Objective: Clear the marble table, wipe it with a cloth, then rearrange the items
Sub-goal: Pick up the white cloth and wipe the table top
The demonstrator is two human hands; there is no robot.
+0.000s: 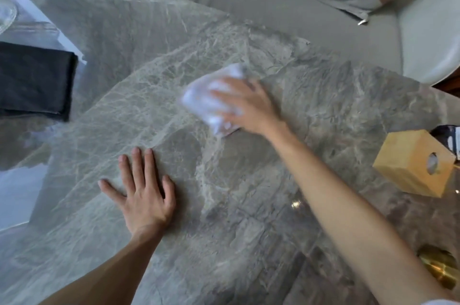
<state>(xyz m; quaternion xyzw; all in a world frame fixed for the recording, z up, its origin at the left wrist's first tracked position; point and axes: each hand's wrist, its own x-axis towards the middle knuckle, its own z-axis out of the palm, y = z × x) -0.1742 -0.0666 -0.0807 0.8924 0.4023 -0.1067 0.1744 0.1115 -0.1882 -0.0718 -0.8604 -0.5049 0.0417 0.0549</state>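
- Grey veined marble table (249,217): central area bare; clearing judged largely done.
- Dark folded fabric (34,80): at left edge. Whether on table or beside it: cannot tell.
- Yellow wooden cube box (410,167): at right edge, well apart from wiping zone.
- Left hand (144,195): flat on marble, fingers spread, holds nothing.
- Right hand (246,105): fingers extended, presses cloth to marble.
- White crumpled cloth (204,95): mid-table, under right hand; blurred.
- Brass object (438,267): lower right.
- Status: wiping in progress; rearranging not yet done.

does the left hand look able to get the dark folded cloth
Probably yes: the left hand lies flat and empty on the marble table, nothing between it and the dark folded cloth.
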